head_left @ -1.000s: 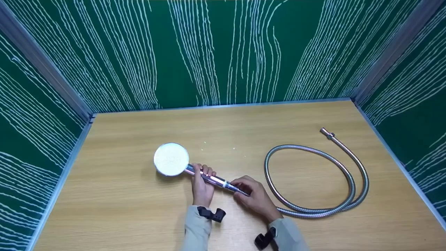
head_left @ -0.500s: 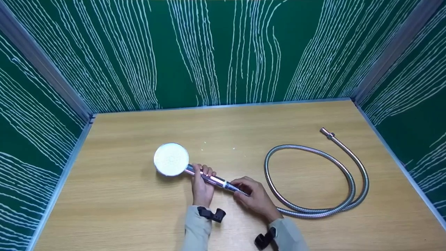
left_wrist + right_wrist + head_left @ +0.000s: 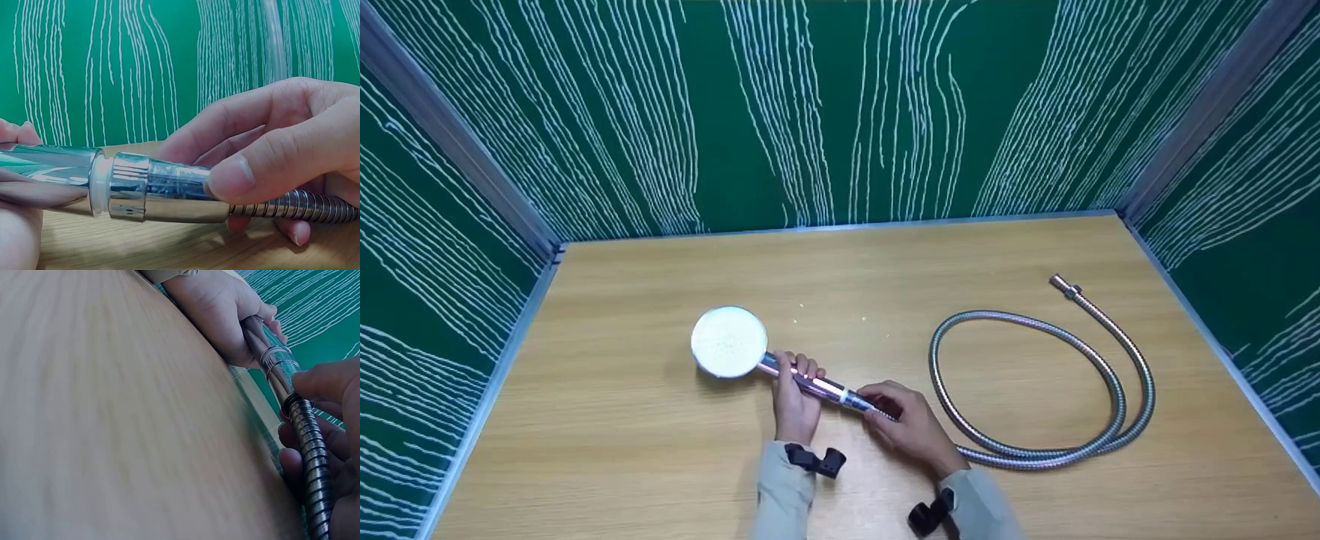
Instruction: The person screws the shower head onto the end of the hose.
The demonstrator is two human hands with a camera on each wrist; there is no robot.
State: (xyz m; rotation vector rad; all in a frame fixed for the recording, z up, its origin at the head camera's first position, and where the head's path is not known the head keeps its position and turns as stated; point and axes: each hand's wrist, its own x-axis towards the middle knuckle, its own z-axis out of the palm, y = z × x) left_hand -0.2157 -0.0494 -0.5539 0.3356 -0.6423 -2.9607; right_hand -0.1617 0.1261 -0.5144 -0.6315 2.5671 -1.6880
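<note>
A chrome shower head [image 3: 729, 343] with a round white face lies toward the left, face up. My left hand [image 3: 797, 401] grips its handle [image 3: 48, 174]. At the handle's lower end, the conical metal connector [image 3: 174, 191] of a shower hose [image 3: 1119, 409] meets it, and a whitish ring [image 3: 100, 184] shows between the two. My right hand [image 3: 909, 424] pinches that connector between thumb and fingers, as the left wrist view shows. Behind the connector the ribbed hose [image 3: 313, 461] passes under the right palm.
The hose lies coiled on the wooden table [image 3: 607, 420] at the right, its free end fitting [image 3: 1063, 286] pointing to the back. Small white specks [image 3: 864, 319] dot the tabletop. Green walls [image 3: 840, 112] with white lines enclose the back and sides.
</note>
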